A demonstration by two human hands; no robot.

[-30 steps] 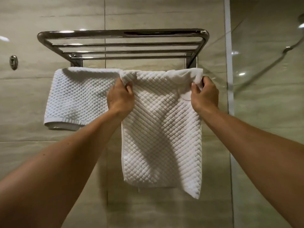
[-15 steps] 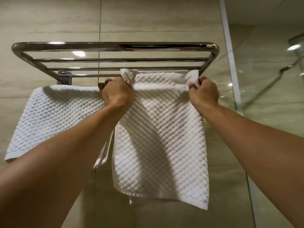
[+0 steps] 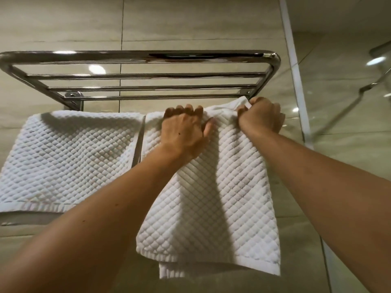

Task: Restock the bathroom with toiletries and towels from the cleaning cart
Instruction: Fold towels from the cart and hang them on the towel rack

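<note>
Both hands have lifted the white waffle-weave towel [image 3: 211,197] over the chrome rack's rail [image 3: 148,98] at frame centre, the left hand [image 3: 184,132] hooking its top fold and the right hand [image 3: 260,117] pinching its corner, so hanging looks nearly done.

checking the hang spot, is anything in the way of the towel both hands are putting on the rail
Nothing visible blocks it. The left hand and right hand hold the right towel at the rail's free right end, beside the left towel already hanging. The towel rack shelf sits above.

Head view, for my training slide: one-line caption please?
Both hands, left hand and right hand, drape a white waffle towel over the chrome rack.
</note>
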